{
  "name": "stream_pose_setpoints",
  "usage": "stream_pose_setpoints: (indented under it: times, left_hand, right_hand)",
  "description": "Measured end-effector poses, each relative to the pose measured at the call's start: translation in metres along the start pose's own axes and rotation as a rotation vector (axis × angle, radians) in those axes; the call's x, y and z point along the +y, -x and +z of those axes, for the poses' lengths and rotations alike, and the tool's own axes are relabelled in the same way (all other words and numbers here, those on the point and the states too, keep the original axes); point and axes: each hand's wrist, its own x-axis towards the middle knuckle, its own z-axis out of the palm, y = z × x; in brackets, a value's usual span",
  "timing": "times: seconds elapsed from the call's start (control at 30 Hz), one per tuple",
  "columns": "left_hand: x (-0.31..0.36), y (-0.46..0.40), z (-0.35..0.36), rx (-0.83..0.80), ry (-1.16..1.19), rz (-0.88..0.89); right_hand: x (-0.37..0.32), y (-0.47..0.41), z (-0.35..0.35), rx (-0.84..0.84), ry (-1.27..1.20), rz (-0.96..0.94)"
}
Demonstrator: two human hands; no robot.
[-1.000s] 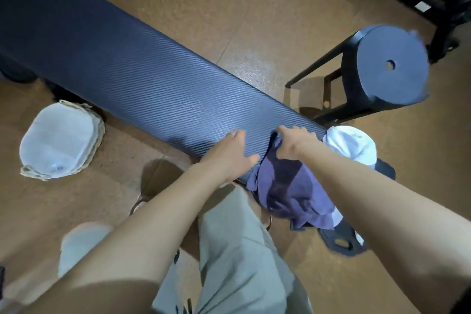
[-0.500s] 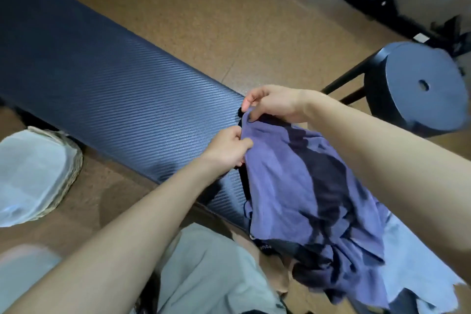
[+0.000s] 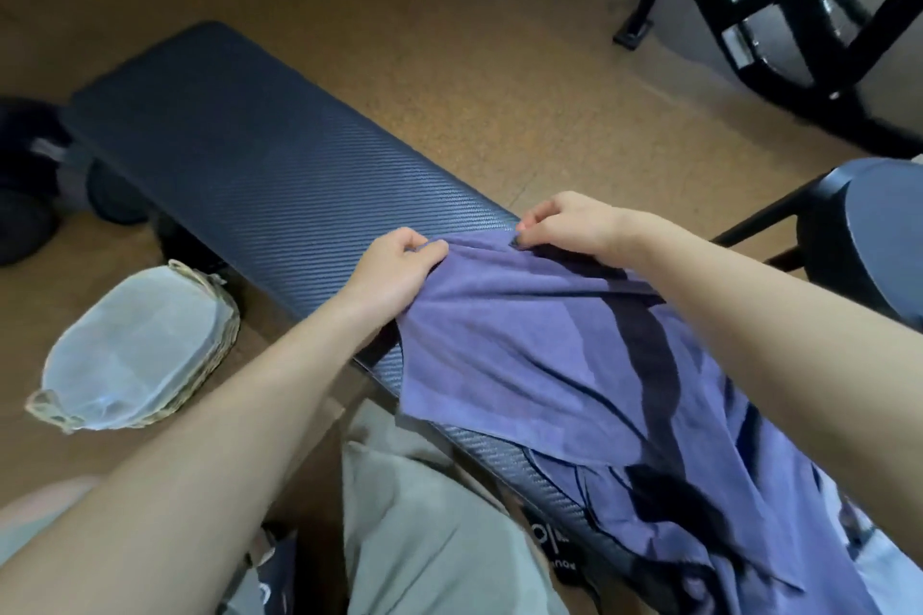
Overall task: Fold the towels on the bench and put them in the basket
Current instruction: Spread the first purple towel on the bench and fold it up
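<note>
A purple towel lies stretched over the near end of the dark padded bench, its lower part bunched and hanging off at the right. My left hand pinches the towel's near top corner. My right hand pinches the far top corner, and the edge between them is pulled fairly taut. A light blue towel peeks out at the bottom right under the purple one. The woven basket with a white liner stands on the floor left of the bench.
A black round stool stands at the right, close to my right forearm. A black metal gym frame fills the top right. Dark wheels or weights sit at the far left. My grey-trousered legs are below the bench edge.
Both hands took the purple towel from the hanging pile and lifted it onto the bench. The two corners have been drawn apart, spreading the top edge wider than half a second ago.
</note>
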Motion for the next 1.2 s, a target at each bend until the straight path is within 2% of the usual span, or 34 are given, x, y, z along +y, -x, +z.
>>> stream_pose_setpoints:
  times: [0.13,0.23,0.3,0.37,0.47,0.57,0.77,0.87,0.93,1.03,1.1,1.13,1.2]
  left_hand:
    - [-0.003,0.02,-0.002,-0.176,0.13,-0.183]
    - [-0.01,0.037,-0.005,-0.294,0.077,-0.13]
    - [-0.009,0.046,-0.006,-0.222,-0.026,-0.037]
    - [-0.004,0.052,-0.01,-0.057,-0.061,0.049]
    - [0.006,0.052,-0.021,0.157,-0.085,0.12]
    - [0.016,0.047,-0.032,0.192,-0.139,0.098]
    - [0.035,0.036,-0.063,0.196,-0.22,0.017]
    - [0.033,0.033,-0.091,0.226,-0.333,0.066]
    - [0.027,0.028,-0.114,0.303,-0.36,0.134]
    - [0.017,0.007,-0.151,0.514,-0.247,0.167]
    - [0.003,-0.012,-0.17,0.571,-0.153,0.126]
    - [-0.01,-0.021,-0.174,0.554,-0.13,0.061]
    - [-0.047,-0.03,-0.167,0.475,-0.175,-0.139]
  right_hand:
    - [-0.007,0.006,0.006,0.16,-0.167,-0.14]
    - [-0.019,0.008,0.009,0.235,-0.175,-0.245]
    - [-0.028,0.011,0.009,0.292,-0.12,-0.311]
    - [-0.035,0.019,0.005,0.285,-0.018,-0.326]
    - [-0.032,0.036,-0.01,0.079,0.159,-0.173]
    - [-0.01,0.042,-0.02,-0.1,0.135,-0.107]
    - [-0.024,0.04,-0.025,0.06,-0.166,-0.318]
    - [-0.063,0.023,-0.027,0.052,-0.105,-0.388]
    - [-0.097,0.002,-0.024,0.087,-0.002,-0.435]
    - [-0.146,-0.033,-0.011,0.255,-0.052,-0.518]
    - [-0.163,-0.058,0.007,0.386,-0.022,-0.509]
    - [-0.165,-0.07,0.018,0.384,0.039,-0.46]
    - [-0.153,-0.089,0.041,0.237,0.228,-0.272]
